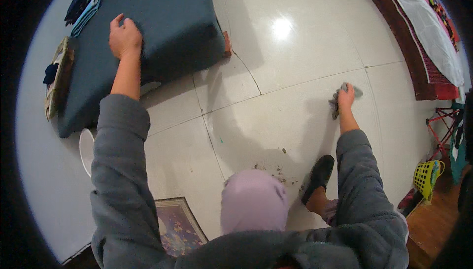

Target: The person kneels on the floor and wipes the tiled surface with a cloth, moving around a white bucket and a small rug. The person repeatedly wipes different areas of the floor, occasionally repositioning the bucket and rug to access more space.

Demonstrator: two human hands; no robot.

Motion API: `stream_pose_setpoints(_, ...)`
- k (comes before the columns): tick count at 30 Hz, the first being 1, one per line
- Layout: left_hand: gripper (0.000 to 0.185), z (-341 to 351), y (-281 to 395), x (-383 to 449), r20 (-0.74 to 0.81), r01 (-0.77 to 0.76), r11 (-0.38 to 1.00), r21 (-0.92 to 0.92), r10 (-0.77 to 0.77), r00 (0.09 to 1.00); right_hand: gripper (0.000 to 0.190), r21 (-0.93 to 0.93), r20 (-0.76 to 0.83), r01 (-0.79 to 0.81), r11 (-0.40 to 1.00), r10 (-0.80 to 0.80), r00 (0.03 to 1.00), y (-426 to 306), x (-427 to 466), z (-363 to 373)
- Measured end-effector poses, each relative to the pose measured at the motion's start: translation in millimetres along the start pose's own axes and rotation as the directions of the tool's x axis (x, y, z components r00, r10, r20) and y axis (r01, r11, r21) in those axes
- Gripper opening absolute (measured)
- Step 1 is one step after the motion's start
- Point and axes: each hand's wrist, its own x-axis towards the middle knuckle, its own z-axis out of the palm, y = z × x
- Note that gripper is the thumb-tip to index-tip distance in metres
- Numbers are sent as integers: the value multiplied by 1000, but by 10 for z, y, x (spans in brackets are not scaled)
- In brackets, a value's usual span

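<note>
My right hand (346,97) grips a grey cloth (334,106) above the pale tiled floor (295,121); parts of the cloth hang out on both sides of the fingers. My left hand (125,38), its fingers curled, is over or on the dark blue-grey cover of a bed or padded bench (170,17); I cannot tell whether it presses down. No object shows in it. Dark crumbs of dirt (279,174) lie scattered on the tiles before my bent knee, with a larger bit (284,150) a little farther off.
Folded clothes (87,10) lie on the bed's far left. Along its left side stands a shallow container (57,84). A white bin or bowl (87,150), a patterned mat (179,224), a yellow perforated basket (426,176), a red-framed folding stool (441,128) and a second bed (410,51) surround the floor.
</note>
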Motion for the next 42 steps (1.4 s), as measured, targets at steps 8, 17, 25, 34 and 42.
stream_pose_setpoints(8,34,-98,-271,135,-129,-154,987,48,159,979,46,409,443,354,841,-522,729,-2462,-1468,1687)
stream_pose_setpoints(17,28,-49,-247,36,-103,-77,997,29,80,991,43,598,766,-357,718,-381,518,-2597,-1087,1179)
stream_pose_setpoints(25,24,133,-222,-69,-90,-98,992,-80,91,992,57,-202,-46,419,885,-436,899,-1399,1207,1493)
stream_pose_setpoints(34,23,-59,-332,-15,-141,-142,987,76,152,978,61,524,612,694,494,-785,98,-3021,-1370,1839)
stream_pose_setpoints(42,22,45,-407,-3,-198,-249,939,236,297,934,57,691,258,655,305,-951,171,-3045,-1102,2050)
